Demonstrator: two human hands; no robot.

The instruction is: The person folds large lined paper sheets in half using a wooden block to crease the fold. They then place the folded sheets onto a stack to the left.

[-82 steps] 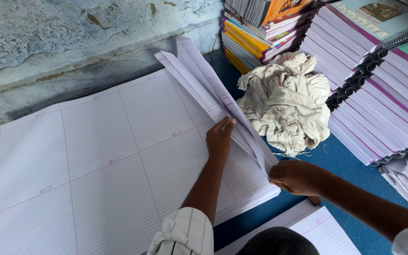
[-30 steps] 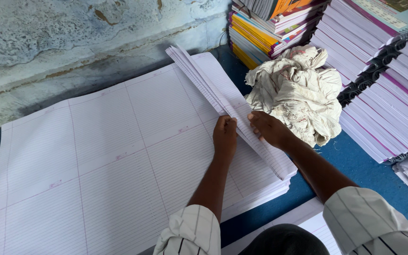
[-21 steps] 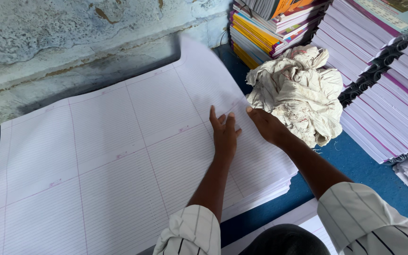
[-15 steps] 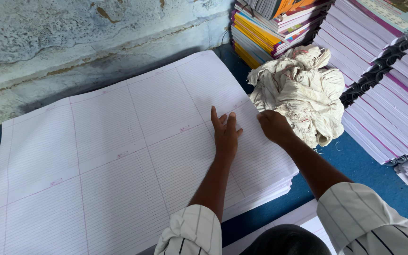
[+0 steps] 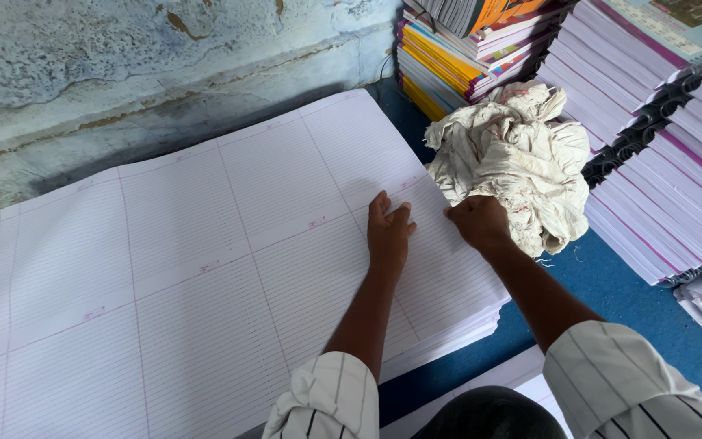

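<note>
A thick stack of large white ruled sheets (image 5: 205, 268) lies flat on the blue surface and fills the left and middle of the head view. My left hand (image 5: 388, 232) rests palm down on the top sheet near the stack's right side, fingers spread. My right hand (image 5: 481, 223) sits at the stack's right edge with fingers curled against the paper, beside a crumpled off-white cloth (image 5: 513, 158). Whether the right hand pinches a sheet is hidden by the knuckles.
Stacks of colourful bound notebooks (image 5: 465, 49) stand at the back. Piles of spiral-bound notebooks (image 5: 668, 162) line the right side. A rough pale wall (image 5: 123, 65) runs behind the sheets. More white paper (image 5: 497, 382) lies near my body.
A bundle of sheets that stood lifted and folded at the right edge has been laid flat. My left hand went flat on the sheet; my right hand slid to the stack's edge.
</note>
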